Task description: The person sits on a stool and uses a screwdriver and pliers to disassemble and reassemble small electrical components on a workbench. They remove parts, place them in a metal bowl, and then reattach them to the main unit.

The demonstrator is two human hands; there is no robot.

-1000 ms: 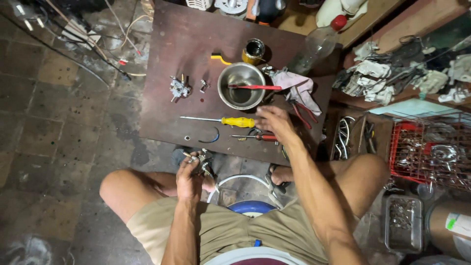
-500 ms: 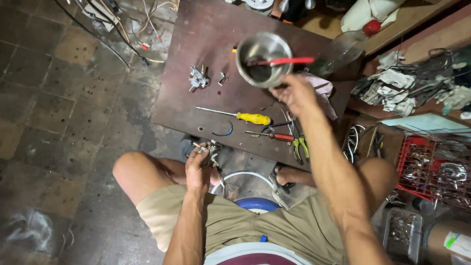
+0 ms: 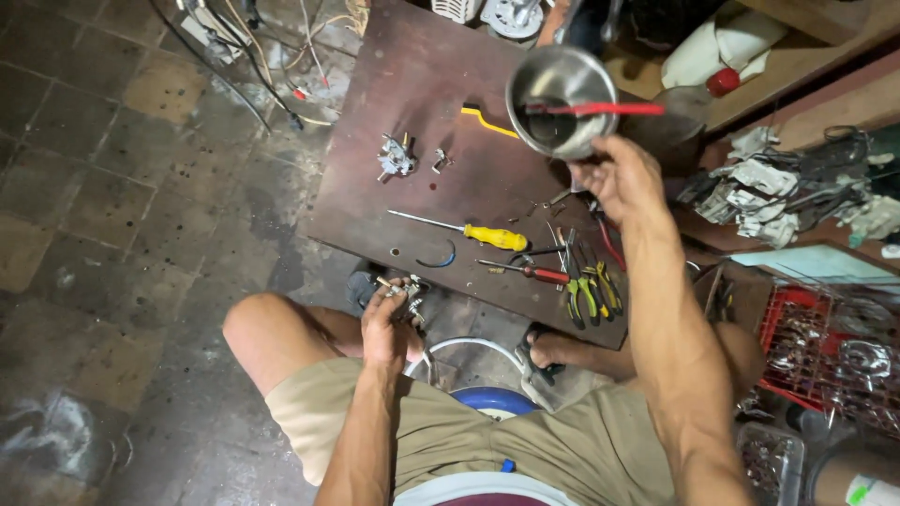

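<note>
I see the right hand (image 3: pixel 619 178) with its grip closed on the rim of a steel bowl (image 3: pixel 561 98), lifted above the dark counter (image 3: pixel 422 122); a red-handled tool (image 3: pixel 600 109) lies across the bowl's mouth. The left hand (image 3: pixel 386 323) grips a small metal part (image 3: pixel 405 295) tight, near the knee. Below the right grip lie a yellow screwdriver (image 3: pixel 487 234) and pliers (image 3: pixel 591 290) on the counter

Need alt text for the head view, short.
Seated person's right hand lifts a steel bowl holding a red-handled tool above a dark board; left hand grips a small metal part. A yellow screwdriver and pliers lie on the board.
</note>
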